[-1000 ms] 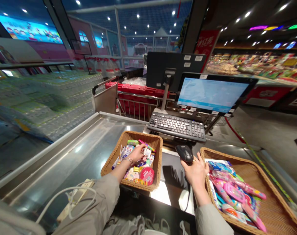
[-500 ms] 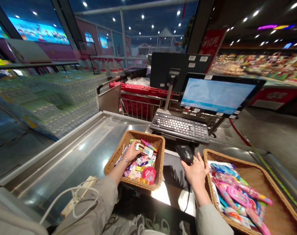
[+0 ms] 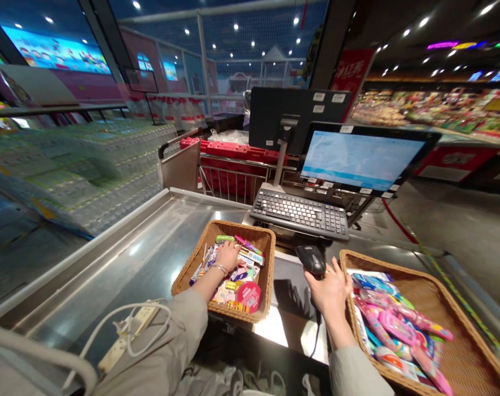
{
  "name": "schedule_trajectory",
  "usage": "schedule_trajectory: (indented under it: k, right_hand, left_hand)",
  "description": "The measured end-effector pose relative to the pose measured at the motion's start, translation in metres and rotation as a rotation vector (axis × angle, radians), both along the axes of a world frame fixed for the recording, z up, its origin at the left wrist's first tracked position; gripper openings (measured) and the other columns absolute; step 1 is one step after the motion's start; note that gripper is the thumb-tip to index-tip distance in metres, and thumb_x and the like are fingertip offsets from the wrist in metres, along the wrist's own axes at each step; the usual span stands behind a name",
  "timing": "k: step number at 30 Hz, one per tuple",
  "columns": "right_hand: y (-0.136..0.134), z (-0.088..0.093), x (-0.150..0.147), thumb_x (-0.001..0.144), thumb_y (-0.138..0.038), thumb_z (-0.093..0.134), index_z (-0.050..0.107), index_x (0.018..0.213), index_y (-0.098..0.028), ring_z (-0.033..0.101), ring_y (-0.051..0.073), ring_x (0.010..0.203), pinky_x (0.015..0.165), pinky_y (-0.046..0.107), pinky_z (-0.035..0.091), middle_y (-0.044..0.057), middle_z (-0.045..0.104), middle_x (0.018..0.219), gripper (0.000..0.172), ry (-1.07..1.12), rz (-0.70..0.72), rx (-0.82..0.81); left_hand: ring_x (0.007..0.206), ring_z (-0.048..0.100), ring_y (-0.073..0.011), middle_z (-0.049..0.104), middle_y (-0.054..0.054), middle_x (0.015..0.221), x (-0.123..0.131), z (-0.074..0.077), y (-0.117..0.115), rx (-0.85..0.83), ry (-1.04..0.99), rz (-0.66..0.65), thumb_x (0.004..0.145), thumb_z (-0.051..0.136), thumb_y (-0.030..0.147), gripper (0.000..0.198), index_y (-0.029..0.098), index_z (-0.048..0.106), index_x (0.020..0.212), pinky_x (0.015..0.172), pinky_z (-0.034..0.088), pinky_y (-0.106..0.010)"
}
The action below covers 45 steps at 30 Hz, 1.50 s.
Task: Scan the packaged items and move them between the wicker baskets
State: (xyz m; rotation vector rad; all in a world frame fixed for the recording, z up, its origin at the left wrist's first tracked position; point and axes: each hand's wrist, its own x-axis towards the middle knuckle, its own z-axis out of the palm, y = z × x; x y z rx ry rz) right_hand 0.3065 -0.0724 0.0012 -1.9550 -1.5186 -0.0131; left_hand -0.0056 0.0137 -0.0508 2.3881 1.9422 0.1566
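Observation:
In the left brown wicker basket (image 3: 270,275), my left hand (image 3: 227,256) lies back up over a heap of small packaged goods. Its fingertips touch the left end of a small white box (image 3: 253,256) with a barcode; the fingers look laid over the goods, partly hidden. Near it are a round pink-red pack (image 3: 248,296), a green item (image 3: 225,239) and a pink pen-like item (image 3: 246,242). My right hand (image 3: 330,289) holds a black barcode scanner (image 3: 311,259), its head pointing toward the left basket, its cable hanging below.
A second wicker basket (image 3: 476,330) stands right, holding pink packs (image 3: 398,325). Behind are a keyboard (image 3: 299,212), a lit monitor (image 3: 361,159) and a metal cart (image 3: 233,170). On the steel counter (image 3: 150,236) lies a power strip (image 3: 128,335) with a white cable.
My left hand has sunk lower into the left basket with the white box, which now sits lower among the goods. My right hand and the scanner stay put. The view has shifted slightly.

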Motion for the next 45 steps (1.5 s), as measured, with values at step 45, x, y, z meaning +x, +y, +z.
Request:
schedule_trajectory:
  k: [45]
  right_hand:
    - [0.003,-0.007,0.012,0.079,-0.048,0.050,0.072,0.093,-0.020,0.040,0.032,0.133,0.108,0.056,0.017,0.011,0.071,0.114,0.038,-0.042,0.045,0.065]
  left_hand:
    - [0.138,0.035,-0.0364,0.055,-0.006,0.140,0.012,0.021,-0.002,0.165,0.047,-0.062,0.071,0.078,0.038,0.034,0.027,0.071,0.103,0.115,0.007,-0.067]
